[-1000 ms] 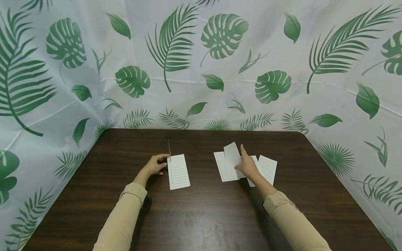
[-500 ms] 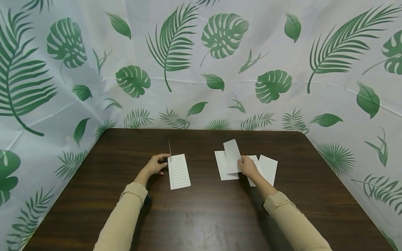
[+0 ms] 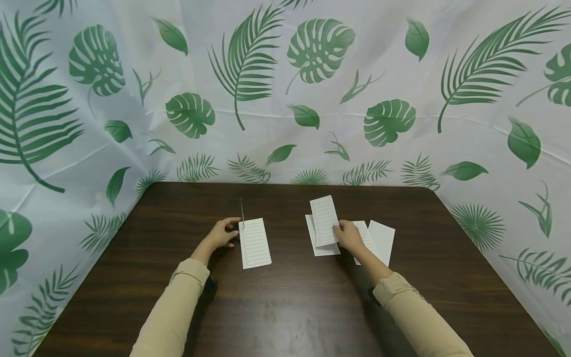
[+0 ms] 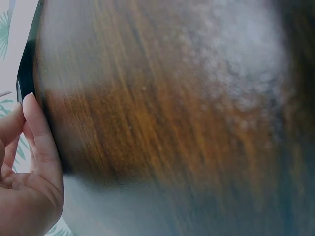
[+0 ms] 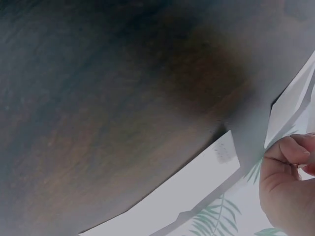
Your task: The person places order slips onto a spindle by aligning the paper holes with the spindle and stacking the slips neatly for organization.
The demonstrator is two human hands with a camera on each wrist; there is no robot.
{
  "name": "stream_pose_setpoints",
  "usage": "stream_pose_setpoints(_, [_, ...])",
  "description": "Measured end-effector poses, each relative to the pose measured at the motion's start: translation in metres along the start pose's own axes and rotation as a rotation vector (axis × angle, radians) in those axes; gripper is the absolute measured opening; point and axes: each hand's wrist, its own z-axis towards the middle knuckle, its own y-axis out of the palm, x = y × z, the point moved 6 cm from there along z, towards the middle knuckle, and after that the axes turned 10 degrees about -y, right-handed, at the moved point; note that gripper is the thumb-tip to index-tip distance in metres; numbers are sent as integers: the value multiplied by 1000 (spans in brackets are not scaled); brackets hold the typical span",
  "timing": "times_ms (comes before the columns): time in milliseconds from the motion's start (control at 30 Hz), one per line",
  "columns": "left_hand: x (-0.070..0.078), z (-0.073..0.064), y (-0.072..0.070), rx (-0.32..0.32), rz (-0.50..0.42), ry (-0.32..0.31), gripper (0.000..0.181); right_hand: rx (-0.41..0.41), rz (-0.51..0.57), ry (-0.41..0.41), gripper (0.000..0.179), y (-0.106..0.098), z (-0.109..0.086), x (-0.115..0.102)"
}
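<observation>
My left hand is at the upper left edge of a small stack of white lined cards, through which the thin upright rod of a bill spike passes. In the left wrist view its thumb and forefinger pinch at the edge of a dark base beside the white paper. My right hand pinches one lined card by its right edge and holds it raised and tilted, lined side towards the head camera. It overlaps another card lying below it.
Right of the right hand lie more white cards, partly overlapping and partly covered by the forearm. The dark brown wooden table has rounded far corners. A white curtain with green leaves hangs behind it.
My right hand has lifted the top card off the others, then swung it a little left and tilted it up. The left hand has stayed at the spiked stack.
</observation>
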Motion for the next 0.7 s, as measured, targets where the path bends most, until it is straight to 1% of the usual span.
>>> stream_pose_setpoints(200, [5,-3,0,22,8,-36,46,16,45,-10,23,-1,1,-6])
stream_pose_setpoints(267, [7,-5,0,30,8,-51,45,7,58,1,24,0,1,-9])
stream_pose_setpoints(400, [10,-10,-3,57,14,-58,43,-21,88,14,26,2,-1,-18])
stream_pose_setpoints(533, [11,-15,-9,110,55,-39,39,-35,122,-9,25,6,-2,-26])
stream_pose_setpoints(700, [15,-20,-17,200,104,-8,31,-38,139,-45,21,11,-4,-33])
